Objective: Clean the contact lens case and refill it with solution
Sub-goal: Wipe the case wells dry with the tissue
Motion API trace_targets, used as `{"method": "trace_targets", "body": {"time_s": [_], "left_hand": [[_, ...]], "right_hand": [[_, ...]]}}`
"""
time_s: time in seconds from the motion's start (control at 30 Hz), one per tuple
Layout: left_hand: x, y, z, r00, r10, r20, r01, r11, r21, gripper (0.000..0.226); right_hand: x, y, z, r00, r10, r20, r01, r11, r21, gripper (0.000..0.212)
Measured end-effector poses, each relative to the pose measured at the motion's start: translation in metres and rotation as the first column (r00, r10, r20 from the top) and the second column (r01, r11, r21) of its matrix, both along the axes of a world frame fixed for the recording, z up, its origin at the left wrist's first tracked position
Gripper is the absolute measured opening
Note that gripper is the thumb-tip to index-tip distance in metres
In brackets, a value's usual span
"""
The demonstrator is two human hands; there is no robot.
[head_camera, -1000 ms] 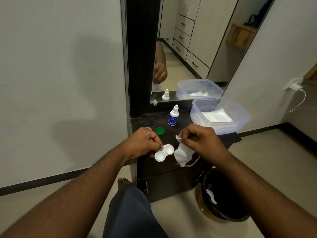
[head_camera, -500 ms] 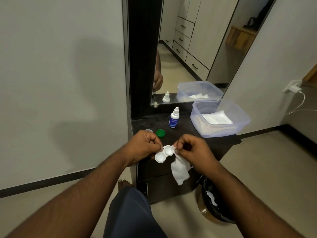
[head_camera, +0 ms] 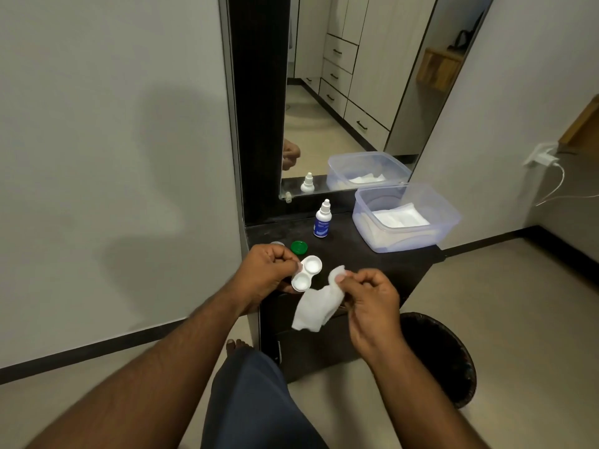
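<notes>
Lens case (head_camera: 306, 273) showing smooth white plastic, slightly glossy. Tissue (head_camera: 316, 307) looking soft, matt, crumpled paper. Tub (head_camera: 450, 212) showing translucent plastic. Bottle (head_camera: 322, 222) shining glossy plastic. Green cap (head_camera: 299, 247) gleaming plastic. Countertop (head_camera: 356, 254) looking dark, matt, dusty.

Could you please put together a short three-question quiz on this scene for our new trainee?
1. True or false: the left hand grips the lens case.
2. What does the right hand pinch? A) tissue B) solution bottle C) green cap
3. Fill in: the spare tissues lie in the clear ____.

Key: 1 true; 2 A; 3 tub.
</notes>
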State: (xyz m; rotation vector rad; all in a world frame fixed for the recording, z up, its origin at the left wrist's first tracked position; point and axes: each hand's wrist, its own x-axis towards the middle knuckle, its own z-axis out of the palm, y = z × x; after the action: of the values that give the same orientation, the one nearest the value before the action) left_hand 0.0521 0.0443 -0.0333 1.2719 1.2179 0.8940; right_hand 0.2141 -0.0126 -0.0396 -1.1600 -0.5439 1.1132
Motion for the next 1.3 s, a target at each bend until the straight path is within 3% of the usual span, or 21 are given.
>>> {"method": "trace_targets", "body": {"time_s": [0.1, 0.17, 0.33, 0.43, 0.53, 0.67, 0.9, 0.97, 1.13, 1.2, 1.23, 1.3], "left_hand": [[0.000, -0.003, 0.004, 0.996, -0.008, 0.083, 0.010, 1.000, -0.015, 0.007], [0.002, -0.004, 0.006, 0.997, -0.018, 0.075, 0.017, 1.000, 0.009, 0.008], [0.009, -0.010, 0.004, 1.000, 0.018, -0.023, -0.015, 0.993, 0.117, 0.006], [0.012, -0.013, 0.006, 1.000, -0.016, -0.022, 0.018, 0.990, 0.137, 0.007], [0.010, -0.016, 0.010, 0.997, -0.073, 0.024, 0.071, 0.995, 0.073, 0.010], [0.007, -0.015, 0.013, 0.975, -0.117, 0.190, 0.127, 0.991, -0.039, 0.019], [0.008, -0.007, 0.018, 0.921, 0.089, 0.379, 0.054, 0.936, -0.349, 0.015], [0.009, -0.006, 0.018, 0.936, 0.105, 0.335, 0.033, 0.924, -0.380, 0.014], [0.008, -0.004, 0.016, 0.987, 0.036, 0.159, 0.008, 0.964, -0.268, 0.017], [0.005, -0.001, 0.015, 0.994, 0.030, 0.106, -0.004, 0.971, -0.237, 0.021], [0.004, 0.000, 0.014, 0.995, 0.023, 0.099, 0.001, 0.973, -0.230, 0.021], [0.004, 0.002, 0.012, 0.995, -0.001, 0.103, 0.024, 0.974, -0.223, 0.020]], "right_hand": [[0.018, 0.000, 0.006, 0.951, -0.121, -0.284, 0.109, 0.992, -0.057, 0.025], [0.023, 0.000, 0.008, 0.946, -0.130, -0.298, 0.107, 0.990, -0.091, 0.021], [0.012, 0.003, 0.013, 0.994, 0.102, 0.039, -0.099, 0.992, -0.076, 0.018], [0.007, 0.009, 0.017, 0.982, 0.171, 0.086, -0.165, 0.984, -0.072, 0.028], [0.005, 0.014, 0.017, 0.976, 0.197, 0.087, -0.189, 0.977, -0.097, 0.027], [0.004, 0.015, 0.017, 0.972, 0.219, 0.082, -0.216, 0.975, -0.053, 0.028], [0.005, 0.007, 0.013, 0.922, 0.209, 0.325, -0.251, 0.964, 0.093, 0.026], [0.009, 0.004, 0.013, 0.896, 0.219, 0.387, -0.277, 0.955, 0.102, 0.027], [0.019, -0.005, 0.007, 0.854, 0.161, 0.495, -0.237, 0.967, 0.095, 0.022], [0.024, -0.003, 0.008, 0.949, 0.064, 0.308, -0.095, 0.992, 0.088, 0.021], [0.027, -0.001, 0.009, 0.996, 0.007, 0.090, -0.013, 0.997, 0.076, 0.020], [0.028, 0.004, 0.012, 0.959, -0.097, -0.265, 0.102, 0.995, 0.003, 0.018]]}}
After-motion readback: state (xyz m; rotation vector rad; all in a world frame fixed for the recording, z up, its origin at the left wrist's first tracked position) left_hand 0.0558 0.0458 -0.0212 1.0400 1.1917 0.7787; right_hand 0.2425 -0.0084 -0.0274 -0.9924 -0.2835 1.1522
